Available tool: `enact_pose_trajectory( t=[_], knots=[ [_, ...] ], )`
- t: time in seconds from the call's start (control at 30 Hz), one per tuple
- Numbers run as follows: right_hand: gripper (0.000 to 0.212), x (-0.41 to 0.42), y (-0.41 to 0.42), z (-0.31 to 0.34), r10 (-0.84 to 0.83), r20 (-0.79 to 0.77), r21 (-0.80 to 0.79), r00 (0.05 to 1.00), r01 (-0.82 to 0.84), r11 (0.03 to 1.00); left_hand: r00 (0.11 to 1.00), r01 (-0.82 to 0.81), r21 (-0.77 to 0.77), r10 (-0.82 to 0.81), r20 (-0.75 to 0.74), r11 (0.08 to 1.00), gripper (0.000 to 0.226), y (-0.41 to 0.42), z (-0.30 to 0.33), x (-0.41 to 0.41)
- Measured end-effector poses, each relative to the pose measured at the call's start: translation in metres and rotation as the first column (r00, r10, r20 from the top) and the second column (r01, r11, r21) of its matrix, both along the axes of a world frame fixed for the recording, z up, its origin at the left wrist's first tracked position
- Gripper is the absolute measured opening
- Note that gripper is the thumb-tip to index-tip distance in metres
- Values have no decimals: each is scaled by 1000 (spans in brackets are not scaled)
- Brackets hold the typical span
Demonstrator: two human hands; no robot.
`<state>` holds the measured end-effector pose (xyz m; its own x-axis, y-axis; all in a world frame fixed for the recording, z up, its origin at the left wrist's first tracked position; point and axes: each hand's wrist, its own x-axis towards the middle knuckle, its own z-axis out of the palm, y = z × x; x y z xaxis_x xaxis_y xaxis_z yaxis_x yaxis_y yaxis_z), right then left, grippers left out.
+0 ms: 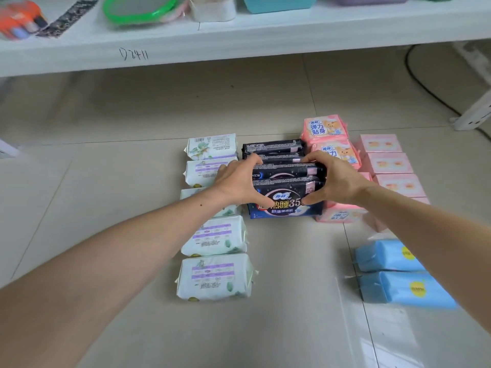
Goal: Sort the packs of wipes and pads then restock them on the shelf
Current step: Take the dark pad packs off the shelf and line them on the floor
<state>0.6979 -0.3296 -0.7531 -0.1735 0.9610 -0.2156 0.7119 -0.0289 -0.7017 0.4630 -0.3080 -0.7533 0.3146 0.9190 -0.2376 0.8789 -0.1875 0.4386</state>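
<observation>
Several dark navy pad packs (pixel 287 187) stand in a row on the tiled floor. My left hand (pixel 236 181) grips the row from the left side, thumb on the front pack. From the right, my right hand (pixel 332 179) grips the same row. A column of white and green packs (pixel 215 277) lies to the left. Pink packs with a bear print (pixel 325 128) and pale pink boxes (pixel 382 143) stand to the right. Two blue packs (pixel 403 286) lie at the near right.
A white shelf (pixel 239 38) runs across the top, its front edge marked with handwritten characters. On it sit a green-rimmed item (pixel 138 9), a teal tub (pixel 276 4) and an orange pack (pixel 18 19). A black cable (pixel 425 86) and a white shelf leg (pixel 473 112) are at the right.
</observation>
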Motion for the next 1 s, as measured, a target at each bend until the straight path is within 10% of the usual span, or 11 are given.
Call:
enact_pose_trajectory(
  t=[0.5,1.0],
  knots=[
    [82,-12,-12,-44,84,550,100,831,-165,981,929,212,198,-134,-344,957,92,-6,-46,9],
    [103,-23,-9,-48,63,619,152,783,-198,968,922,227,184,-150,-356,956,103,-5,-48,10]
  ],
)
